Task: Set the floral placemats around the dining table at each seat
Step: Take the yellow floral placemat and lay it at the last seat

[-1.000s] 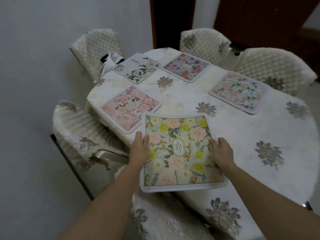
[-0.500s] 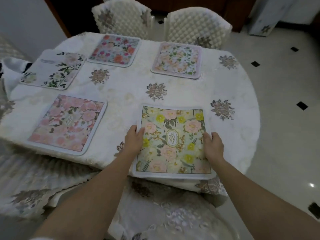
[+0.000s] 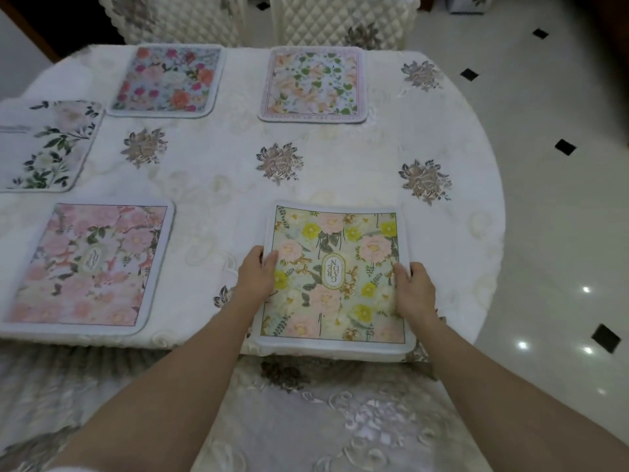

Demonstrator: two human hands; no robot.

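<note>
Head view, the only one on offer: a round dining table [image 3: 340, 185] under a cream embroidered cloth, with five floral placemats on it. Item one, the yellow-and-pink placemat [image 3: 335, 277], lies at the near edge in front of the chair directly below the camera; its near border sits right at, perhaps slightly over, the table's rim. The left hand [image 3: 257, 275] pinches its left edge, thumb on top and the other fingers tucked beneath and out of sight. The right hand [image 3: 413, 289] grips the right edge the same way, thumb on the printed face, the remaining fingers hidden under the mat. Item two, the pink placemat [image 3: 90, 264], lies flat at the near left seat. Item three, a white placemat with dark leaves [image 3: 47, 144], far left, partly cut off by the frame. Item four, the red-and-blue placemat [image 3: 168, 80], and item five, the peach-and-green placemat [image 3: 313, 85], each before a quilted chair [image 3: 343, 22] on the far side. Judgement on the step in hand: square the mat to the seat, nudge it a little inward so no border overhangs, keep both sides level while lowering, then let go and smooth it flat. The right-hand curve of the table shows no mat.
</note>
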